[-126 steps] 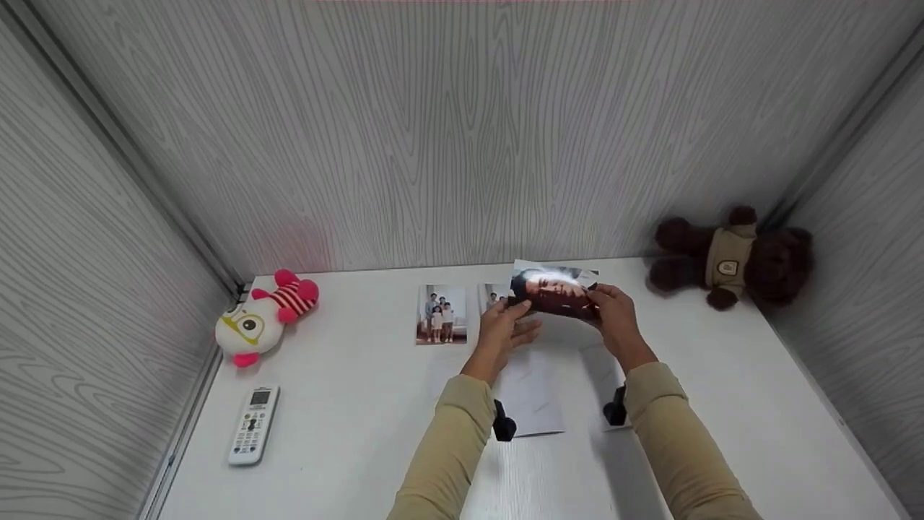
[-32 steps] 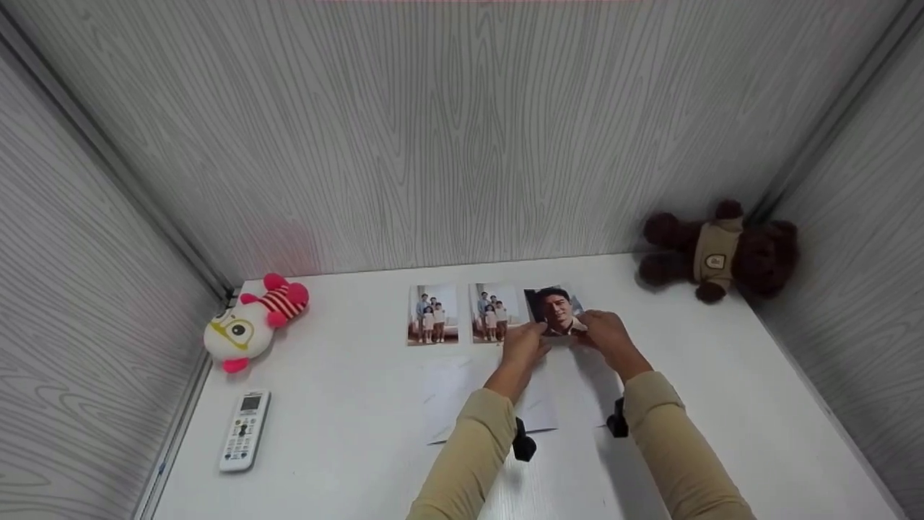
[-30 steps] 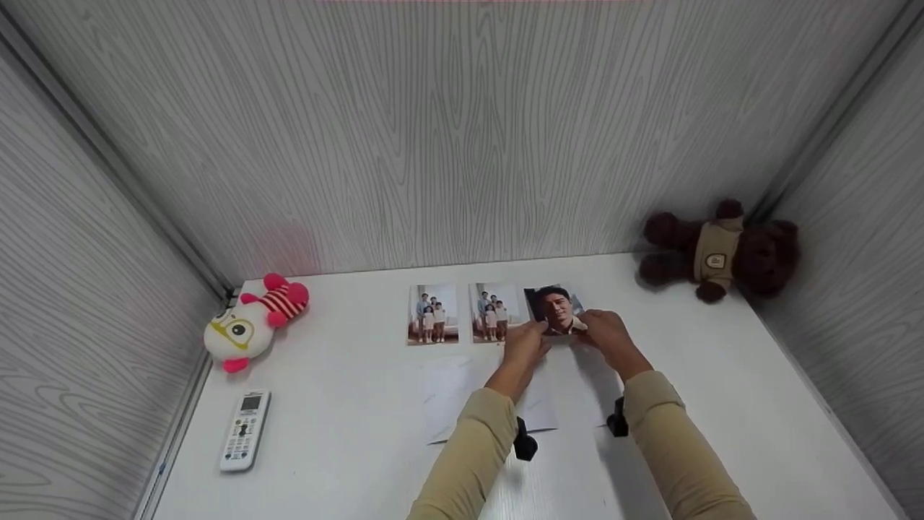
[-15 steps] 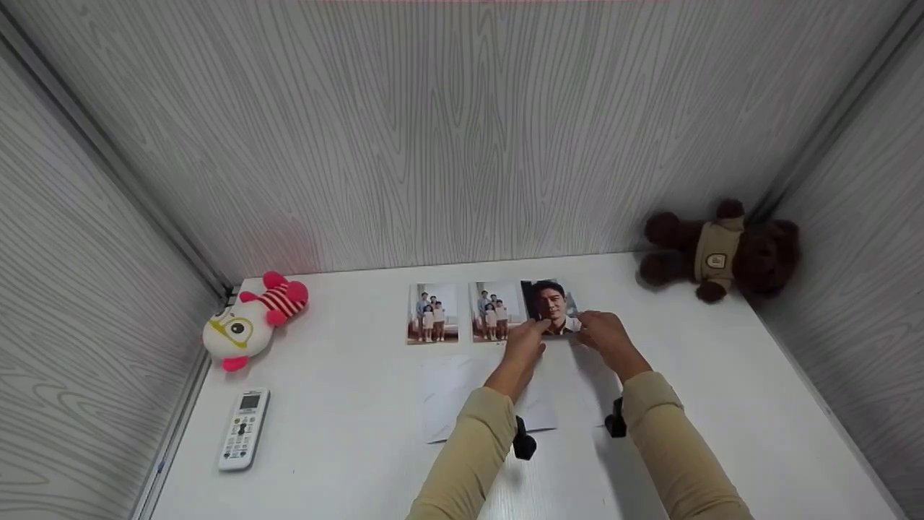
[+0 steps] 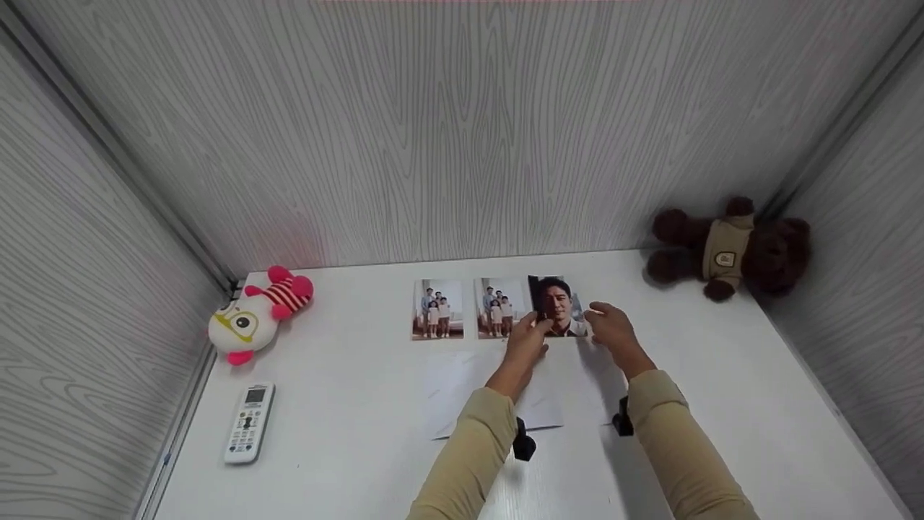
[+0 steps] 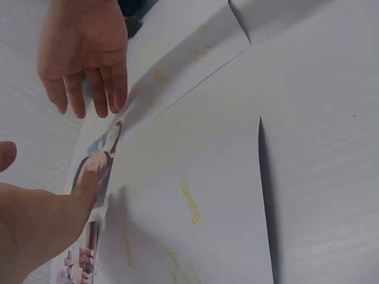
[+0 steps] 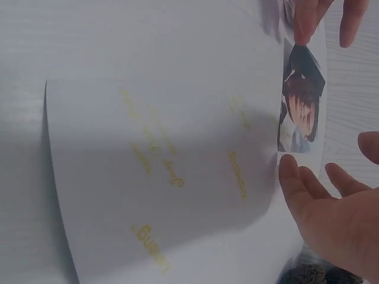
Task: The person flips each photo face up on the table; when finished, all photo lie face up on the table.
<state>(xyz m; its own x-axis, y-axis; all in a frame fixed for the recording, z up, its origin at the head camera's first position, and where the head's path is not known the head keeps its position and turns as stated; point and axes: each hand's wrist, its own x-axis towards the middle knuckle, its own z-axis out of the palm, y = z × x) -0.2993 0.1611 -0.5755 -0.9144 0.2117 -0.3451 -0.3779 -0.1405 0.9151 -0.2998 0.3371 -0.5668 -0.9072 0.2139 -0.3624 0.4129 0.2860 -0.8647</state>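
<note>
A portrait photo [image 5: 556,307] of a person lies on the white table, just right of two family photos, one in the middle [image 5: 498,307] and one on the left [image 5: 437,309]. My left hand [image 5: 525,350] touches the portrait's lower left with an extended finger; in the left wrist view that finger [image 6: 87,186] rests on the print. Beside the portrait's right edge, my right hand [image 5: 612,332] has its fingers loosely extended and apart from the photo. In the right wrist view a small gap shows between the portrait [image 7: 301,100] and the right hand [image 7: 331,213].
White sheets with faint yellow print, one under the left forearm [image 5: 455,393] and one by the right wrist [image 5: 595,383], lie nearer me. A white remote control [image 5: 250,424] and a pink-and-white plush toy [image 5: 253,325] are at left. A brown teddy bear [image 5: 729,249] lies at back right.
The portrait, earlier held sideways in the air by both hands, came down beside the family photos and was turned straight. My right hand has since let go and drawn slightly right.
</note>
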